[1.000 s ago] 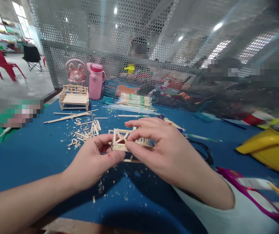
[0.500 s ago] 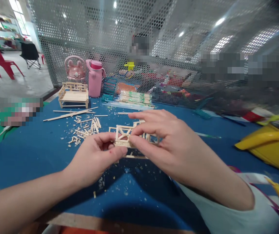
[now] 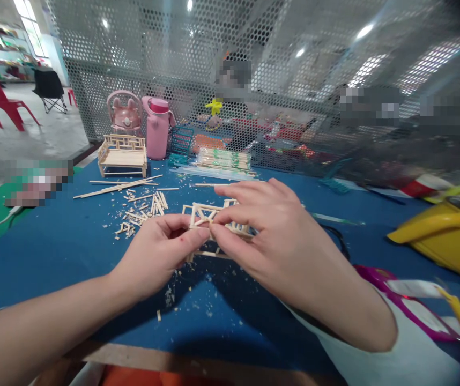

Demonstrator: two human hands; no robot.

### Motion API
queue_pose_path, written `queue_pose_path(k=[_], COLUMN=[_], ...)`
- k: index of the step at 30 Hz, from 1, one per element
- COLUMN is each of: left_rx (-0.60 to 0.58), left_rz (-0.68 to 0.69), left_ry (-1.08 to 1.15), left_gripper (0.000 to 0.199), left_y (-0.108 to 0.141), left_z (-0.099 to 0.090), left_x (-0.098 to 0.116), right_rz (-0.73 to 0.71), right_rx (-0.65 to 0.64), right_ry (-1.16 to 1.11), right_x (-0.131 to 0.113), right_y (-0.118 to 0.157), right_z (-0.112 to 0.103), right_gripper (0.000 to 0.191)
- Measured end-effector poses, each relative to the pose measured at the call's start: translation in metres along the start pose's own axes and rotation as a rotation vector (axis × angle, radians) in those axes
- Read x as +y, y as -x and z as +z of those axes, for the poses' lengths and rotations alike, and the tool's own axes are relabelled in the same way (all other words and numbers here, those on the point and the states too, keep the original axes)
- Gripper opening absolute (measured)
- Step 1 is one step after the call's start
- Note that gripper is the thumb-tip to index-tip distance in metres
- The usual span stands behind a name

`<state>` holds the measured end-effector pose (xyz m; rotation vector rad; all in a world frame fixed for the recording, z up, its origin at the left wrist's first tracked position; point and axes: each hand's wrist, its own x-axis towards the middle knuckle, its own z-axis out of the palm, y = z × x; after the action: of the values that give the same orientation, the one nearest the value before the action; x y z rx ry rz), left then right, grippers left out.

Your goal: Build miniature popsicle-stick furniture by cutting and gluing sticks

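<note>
With my left hand I hold the near-left corner of a small stick frame, thumb in front, in the centre of the picture. My right hand reaches over it from the right; thumb and forefinger are close together at the crossed sticks, but I cannot tell whether they pinch a piece. Left of centre, just beyond my left hand, lie short cut sticks on the blue table. Further, in the upper left, a stick bench stands near a pink bottle. A yellow object lies at the right edge, and a perforated screen crosses the top.
</note>
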<state>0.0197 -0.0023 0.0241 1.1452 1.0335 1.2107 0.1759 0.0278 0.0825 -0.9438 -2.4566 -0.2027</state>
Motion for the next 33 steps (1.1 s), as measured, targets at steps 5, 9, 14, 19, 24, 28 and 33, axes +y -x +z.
queue_pose_path(k=[5, 9, 14, 19, 24, 28, 33], left_rx=[0.0, 0.02, 0.063, 0.109, 0.144, 0.143, 0.128], left_rz=[0.028, 0.028, 0.032, 0.024, 0.054, 0.073, 0.084], left_ry=[-0.013, 0.025, 0.091, 0.199, 0.144, 0.155, 0.152], left_gripper=[0.021, 0.021, 0.024, 0.022, 0.023, 0.022, 0.022], left_y=[0.003, 0.004, -0.001, -0.008, -0.006, -0.006, -0.006], left_z=[0.003, 0.006, 0.009, 0.014, 0.015, 0.012, 0.01], left_x=[0.0, 0.003, 0.001, -0.002, -0.007, -0.009, -0.012], right_rz=[0.083, 0.152, 0.178, 0.18, 0.083, 0.055, 0.0], right_rx=[0.065, 0.153, 0.31, 0.555, 0.569, 0.562, 0.459], right_ry=[0.004, -0.017, -0.102, -0.214, -0.251, -0.215, -0.263], right_x=[-0.006, -0.011, -0.007, 0.003, 0.008, 0.01, 0.011], right_y=[0.004, 0.0, 0.004, 0.021, 0.027, 0.028, 0.029], right_z=[0.007, 0.012, 0.003, 0.006, 0.024, 0.027, 0.032], right_gripper=[0.018, 0.015, 0.014, 0.019, 0.028, 0.02, 0.029])
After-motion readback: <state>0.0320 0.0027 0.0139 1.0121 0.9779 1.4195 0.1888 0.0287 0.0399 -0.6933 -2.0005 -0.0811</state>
